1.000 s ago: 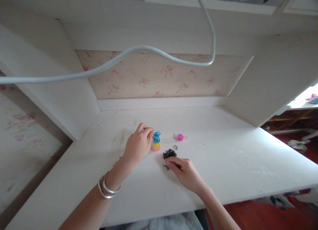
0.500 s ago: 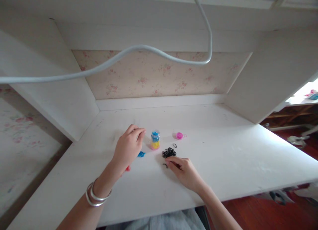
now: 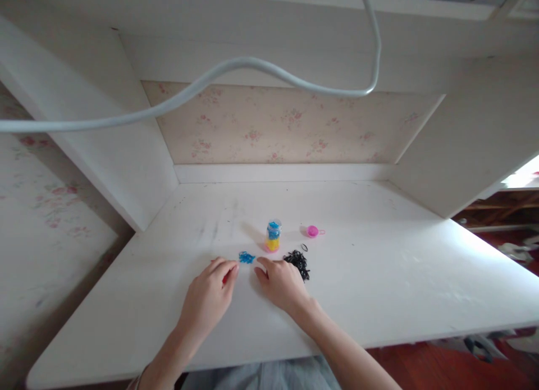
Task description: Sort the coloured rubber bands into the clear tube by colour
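Note:
My left hand [image 3: 209, 292] is low over the tabletop with thumb and fingertips brought together. Some red rubber bands [image 3: 225, 279] show in the gap beside its thumb; whatever the fingertips pinch is too small to make out. My right hand [image 3: 281, 282] reaches leftward, thumb and forefinger apart, close to a small heap of blue rubber bands [image 3: 246, 257]. Partly behind that hand lies a pile of black rubber bands [image 3: 300, 265]. A small clear jar [image 3: 273, 236] stands upright and uncapped behind the heaps, with blue bands above yellow ones.
A pink lid with a loop [image 3: 313, 232] lies right of the jar. One loose black band [image 3: 304, 247] rests near the black pile. The white desk [image 3: 379, 278] has side panels and a floral back wall. A white cable [image 3: 252, 64] hangs across the upper view.
My left hand has come down and nearer to me, over the red bands. My right hand has left the black pile's near edge and moved left toward the blue bands. The view shifted slightly.

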The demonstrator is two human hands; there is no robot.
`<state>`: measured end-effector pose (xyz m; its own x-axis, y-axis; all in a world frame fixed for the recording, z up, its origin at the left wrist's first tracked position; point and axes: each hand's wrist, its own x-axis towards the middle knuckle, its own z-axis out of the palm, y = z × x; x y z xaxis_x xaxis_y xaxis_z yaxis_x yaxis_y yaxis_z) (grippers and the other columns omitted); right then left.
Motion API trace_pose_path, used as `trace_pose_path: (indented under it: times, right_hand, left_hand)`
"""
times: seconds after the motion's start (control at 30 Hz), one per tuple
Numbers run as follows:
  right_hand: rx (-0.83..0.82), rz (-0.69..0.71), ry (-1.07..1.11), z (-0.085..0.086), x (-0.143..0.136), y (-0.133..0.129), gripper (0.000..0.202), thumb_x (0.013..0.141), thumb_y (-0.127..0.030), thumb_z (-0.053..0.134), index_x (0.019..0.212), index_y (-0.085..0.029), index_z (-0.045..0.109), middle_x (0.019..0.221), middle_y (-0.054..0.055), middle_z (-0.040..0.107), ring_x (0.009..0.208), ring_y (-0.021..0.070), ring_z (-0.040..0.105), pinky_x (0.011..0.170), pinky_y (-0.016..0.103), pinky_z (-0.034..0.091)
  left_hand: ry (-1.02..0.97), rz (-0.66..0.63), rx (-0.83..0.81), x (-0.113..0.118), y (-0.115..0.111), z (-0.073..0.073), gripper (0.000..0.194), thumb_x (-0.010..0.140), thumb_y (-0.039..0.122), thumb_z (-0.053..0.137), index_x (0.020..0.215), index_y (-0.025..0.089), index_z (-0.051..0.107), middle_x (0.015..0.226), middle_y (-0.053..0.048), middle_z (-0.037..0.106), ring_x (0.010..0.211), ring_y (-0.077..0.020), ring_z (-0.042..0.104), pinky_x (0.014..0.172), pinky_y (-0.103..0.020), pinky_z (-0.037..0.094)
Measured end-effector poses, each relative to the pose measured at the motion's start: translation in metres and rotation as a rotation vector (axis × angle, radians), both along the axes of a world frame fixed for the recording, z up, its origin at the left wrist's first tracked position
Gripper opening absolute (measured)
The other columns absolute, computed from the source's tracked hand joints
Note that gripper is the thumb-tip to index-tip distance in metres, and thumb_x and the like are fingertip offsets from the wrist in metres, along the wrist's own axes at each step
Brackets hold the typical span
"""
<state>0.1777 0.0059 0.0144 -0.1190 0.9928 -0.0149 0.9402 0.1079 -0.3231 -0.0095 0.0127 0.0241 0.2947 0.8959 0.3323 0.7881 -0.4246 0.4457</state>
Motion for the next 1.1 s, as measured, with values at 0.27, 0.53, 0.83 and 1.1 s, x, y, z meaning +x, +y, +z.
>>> trace_pose_path:
  times: [0.27, 0.53, 0.83, 1.1]
  right_hand:
    - [-0.012, 0.008, -0.110, -0.007, -0.011, 0.019, 0.032, 0.097, -0.033, 0.034, 0.109, -0.027, 0.063, 0.088, 0.008, 0.071, 0.077, 0.0249, 0.067, 0.064, 0.030, 0.044]
    - [-0.028, 0.010, -0.067, -0.008, -0.011, 0.017, 0.030, 0.099, -0.033, 0.033, 0.102, -0.023, 0.062, 0.088, 0.006, 0.070, 0.079, 0.0221, 0.067, 0.061, 0.026, 0.038]
    - [-0.040, 0.057, 0.121, 0.005, 0.005, 0.011, 0.027, 0.098, -0.029, 0.037, 0.093, -0.018, 0.061, 0.083, 0.007, 0.070, 0.080, 0.0191, 0.065, 0.064, 0.024, 0.034]
    - [-0.008, 0.021, 0.092, 0.024, 0.019, 0.006, 0.026, 0.098, -0.029, 0.038, 0.099, -0.020, 0.063, 0.083, 0.005, 0.070, 0.073, 0.0171, 0.064, 0.059, 0.024, 0.032]
  left_hand:
    - [-0.099, -0.027, -0.108, -0.014, -0.021, -0.038, 0.023, 0.094, 0.030, 0.041, 0.094, 0.023, 0.064, 0.090, -0.004, 0.067, 0.079, -0.0151, 0.065, 0.073, -0.026, 0.051]
    - [-0.102, -0.025, -0.112, -0.013, -0.026, -0.038, 0.024, 0.094, 0.029, 0.040, 0.090, 0.022, 0.063, 0.086, -0.004, 0.065, 0.076, -0.0145, 0.064, 0.071, -0.024, 0.050]
    - [-0.020, -0.030, -0.111, -0.013, -0.026, -0.034, 0.025, 0.094, 0.029, 0.038, 0.094, 0.023, 0.063, 0.091, -0.003, 0.066, 0.078, -0.0152, 0.065, 0.070, -0.026, 0.050]
    - [0.086, -0.015, -0.066, -0.013, -0.027, -0.036, 0.025, 0.095, 0.029, 0.038, 0.094, 0.025, 0.062, 0.093, -0.002, 0.067, 0.079, -0.0147, 0.065, 0.067, -0.024, 0.049]
